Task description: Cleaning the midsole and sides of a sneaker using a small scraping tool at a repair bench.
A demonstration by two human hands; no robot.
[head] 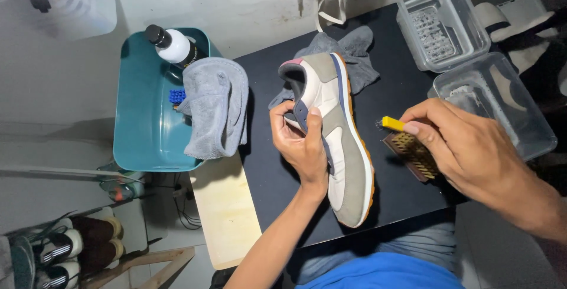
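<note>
My left hand grips a grey, cream and navy sneaker by its side, tilted on the black table with its white and orange sole facing right. My right hand holds a small yellow-handled brush, bristle end pointing at the shoe's sole edge, a short gap away. A brown wooden brush lies on the table just under that hand.
A teal tub at left holds a white bottle with a black cap, a blue brush and a grey towel draped over its rim. A grey cloth lies behind the shoe. Two clear plastic containers sit at right. Shoes stand on the floor.
</note>
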